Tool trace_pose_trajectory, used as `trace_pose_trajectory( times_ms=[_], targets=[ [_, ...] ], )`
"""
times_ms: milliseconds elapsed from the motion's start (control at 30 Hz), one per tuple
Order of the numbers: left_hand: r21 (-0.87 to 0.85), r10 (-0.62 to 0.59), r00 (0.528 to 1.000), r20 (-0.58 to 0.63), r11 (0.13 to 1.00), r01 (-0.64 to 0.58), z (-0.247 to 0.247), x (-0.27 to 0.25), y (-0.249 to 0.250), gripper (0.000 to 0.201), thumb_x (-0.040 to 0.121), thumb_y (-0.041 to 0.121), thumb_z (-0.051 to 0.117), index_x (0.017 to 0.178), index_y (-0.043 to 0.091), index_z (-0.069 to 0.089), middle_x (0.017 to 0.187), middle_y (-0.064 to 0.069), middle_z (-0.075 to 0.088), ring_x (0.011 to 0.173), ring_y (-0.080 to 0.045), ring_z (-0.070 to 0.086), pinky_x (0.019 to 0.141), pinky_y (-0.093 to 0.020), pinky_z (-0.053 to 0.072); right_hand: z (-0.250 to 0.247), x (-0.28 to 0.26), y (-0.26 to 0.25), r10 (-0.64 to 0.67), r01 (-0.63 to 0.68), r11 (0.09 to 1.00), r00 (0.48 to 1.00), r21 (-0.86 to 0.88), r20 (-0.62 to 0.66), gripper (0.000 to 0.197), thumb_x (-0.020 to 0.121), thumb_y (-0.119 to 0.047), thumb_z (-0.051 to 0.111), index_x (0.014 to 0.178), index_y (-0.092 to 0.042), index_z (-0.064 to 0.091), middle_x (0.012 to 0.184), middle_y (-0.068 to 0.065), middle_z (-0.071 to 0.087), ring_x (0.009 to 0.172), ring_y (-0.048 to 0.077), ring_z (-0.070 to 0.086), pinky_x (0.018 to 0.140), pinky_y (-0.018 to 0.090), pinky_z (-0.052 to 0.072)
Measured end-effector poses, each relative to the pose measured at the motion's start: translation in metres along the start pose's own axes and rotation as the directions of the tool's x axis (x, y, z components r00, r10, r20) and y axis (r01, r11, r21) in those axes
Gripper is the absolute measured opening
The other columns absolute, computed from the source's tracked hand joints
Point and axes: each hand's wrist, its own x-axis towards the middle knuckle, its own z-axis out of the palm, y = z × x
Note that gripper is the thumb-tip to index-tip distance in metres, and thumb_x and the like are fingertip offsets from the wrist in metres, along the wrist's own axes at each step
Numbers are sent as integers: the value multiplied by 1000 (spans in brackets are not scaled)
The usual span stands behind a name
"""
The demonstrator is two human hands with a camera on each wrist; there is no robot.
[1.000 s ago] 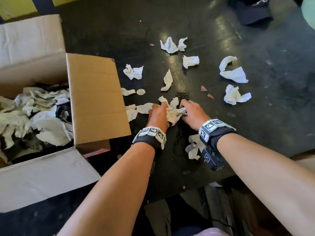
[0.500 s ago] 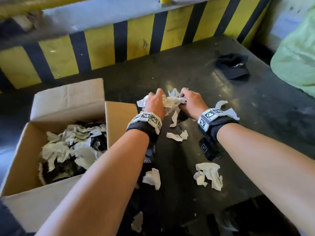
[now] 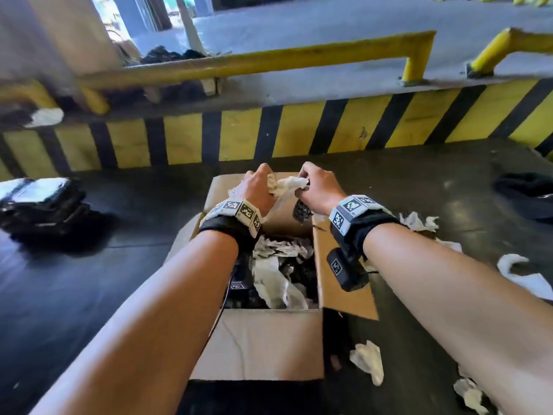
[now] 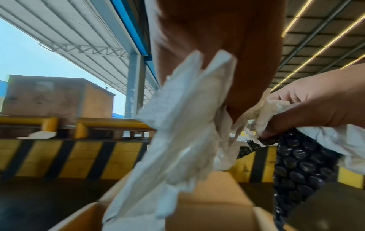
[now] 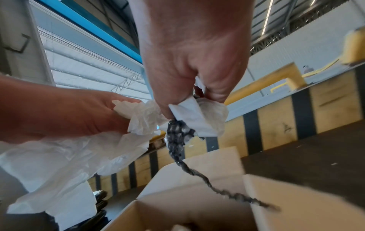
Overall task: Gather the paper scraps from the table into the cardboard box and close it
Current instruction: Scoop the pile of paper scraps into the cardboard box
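Note:
Both hands are raised over the open cardboard box (image 3: pixel 257 342). My left hand (image 3: pixel 257 187) grips a bunch of white paper scraps (image 3: pixel 287 184), which hang down toward the box (image 4: pixel 177 140). My right hand (image 3: pixel 317 187) pinches more white scraps (image 5: pixel 199 118) together with a strip of black bubble wrap (image 3: pixel 300 211) that dangles into the box (image 5: pixel 197 170). Inside the box lie several crumpled white scraps (image 3: pixel 275 271) among dark material. Its flaps stand open.
Loose scraps remain on the dark table to the right: one by the box's front corner (image 3: pixel 369 359), others near my right forearm (image 3: pixel 419 221) and at the right edge (image 3: pixel 523 274). A black cap (image 3: pixel 526 193) lies far right. A dark stack (image 3: pixel 42 205) sits at left. A yellow-black striped wall (image 3: pixel 269 136) stands behind.
Both hands lifted a bundle of scraps and bubble wrap off the table and carried it left, so it now hangs over the open box. The head view turned toward the box.

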Motion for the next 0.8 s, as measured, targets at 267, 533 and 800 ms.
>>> trace_pose_trajectory(
  times_ms=[267,533,800],
  targets=[
    [-1,-100,987,125,995,101,6,7,-123,40,88,18,68,124,20,49,112,-9,60,100,-34,61,85,-42,53,113,22,-41,100,-81,990,979,-116,175,19,85,-11,69,101,-10,58,99,12,68,88,30,63,67,31,42],
    [189,-195,900,389,973,130,80,37,-176,68,82,50,72,140,31,41,140,-16,39,129,-47,42,110,-54,37,167,30,2,412,-143,871,733,-469,542,95,70,-46,80,147,-34,25,146,14,32,132,45,38,101,52,44],
    [292,-299,707,641,947,135,209,90,-270,138,37,91,65,139,66,-25,162,6,21,140,-43,39,108,-62,36,218,30,40,547,-163,808,566,-567,617,105,84,-40,76,159,-28,4,164,23,-5,149,47,11,118,50,20]
  ],
)
